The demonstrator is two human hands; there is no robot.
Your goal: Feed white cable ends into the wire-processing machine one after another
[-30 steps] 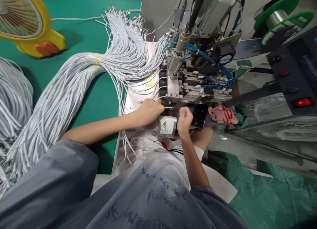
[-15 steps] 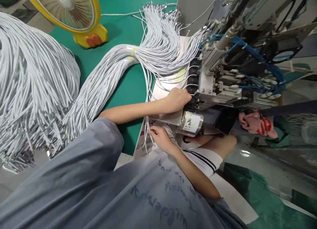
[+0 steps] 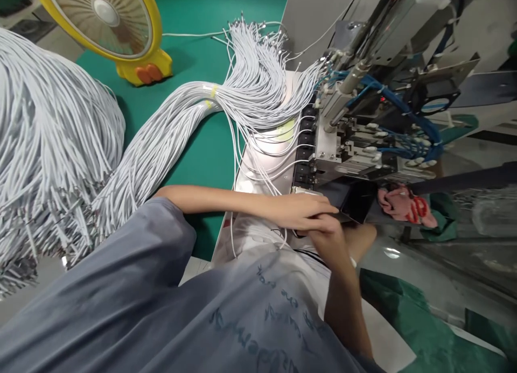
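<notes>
My left hand (image 3: 302, 210) lies over my right hand (image 3: 329, 230) beside the front of the machine (image 3: 329, 139), just above my lap. Both hands touch, with bent fingers pressed together; whatever is between them is hidden. Several loose white cables (image 3: 264, 171) come down from the big bundle (image 3: 250, 96) and pass under my left forearm and hand. Other white cables run into the row of black slots (image 3: 307, 139) on the machine's near side. A clear jar (image 3: 305, 190) is almost wholly covered by my hands.
At left hangs a thick heap of white cables (image 3: 52, 120). A yellow fan (image 3: 151, 66) stands on the green table mat (image 3: 202, 160). Blue air tubes (image 3: 407, 109) loop over the machine. Beyond my hands are a dark phone-like slab (image 3: 359, 201) and a pink cloth (image 3: 406, 203).
My left hand has left the black slots and come down toward me. My right hand has moved right and up to meet it. The loose cables have shifted right, and the jar is now mostly covered.
</notes>
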